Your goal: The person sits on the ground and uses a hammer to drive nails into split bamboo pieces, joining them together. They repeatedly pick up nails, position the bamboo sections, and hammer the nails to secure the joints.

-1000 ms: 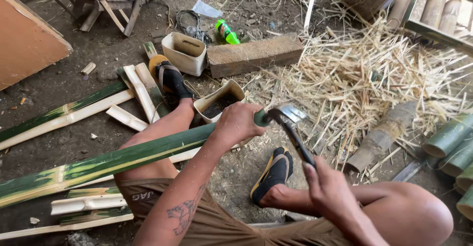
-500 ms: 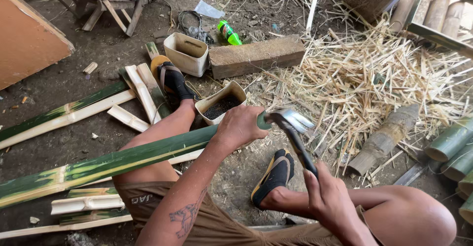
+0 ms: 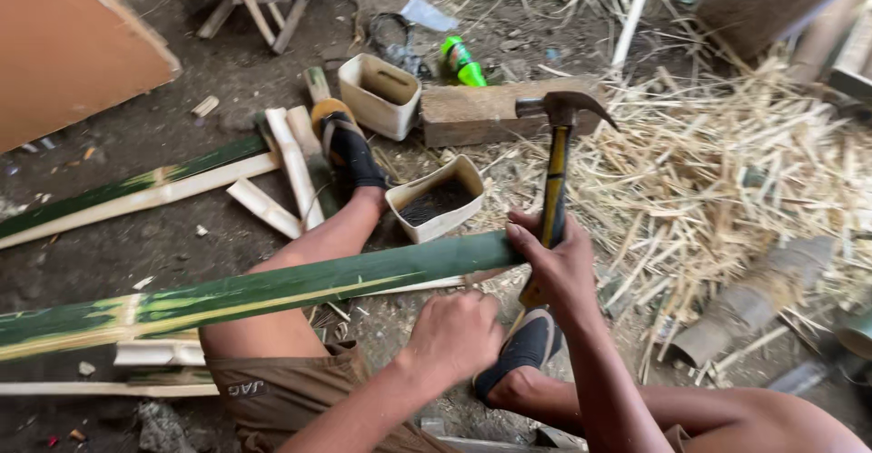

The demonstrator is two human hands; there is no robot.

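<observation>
A long split green bamboo strip (image 3: 272, 290) lies across my left thigh, its right end close to my hands. My right hand (image 3: 561, 271) grips the yellow-and-black handle of a claw hammer (image 3: 554, 176). The hammer stands upright, its steel head raised over the wooden block. My left hand (image 3: 454, 335) is a closed fist just below the strip's end, not gripping the strip. What it may hold is hidden. A cut white plastic tub (image 3: 436, 201) with dark small pieces inside sits just beyond the strip.
A wooden block (image 3: 472, 115), a second white tub (image 3: 380, 97) and a green bottle (image 3: 463, 61) lie farther out. Bamboo shavings (image 3: 727, 172) cover the right. Pale bamboo strips (image 3: 136, 194) lie to the left, by an orange board (image 3: 73, 44). My sandalled feet (image 3: 350, 149) rest on the dirt.
The hammer has swung up from lying low near the strip's end to standing upright. My left hand has let go of the strip's end and dropped back toward me.
</observation>
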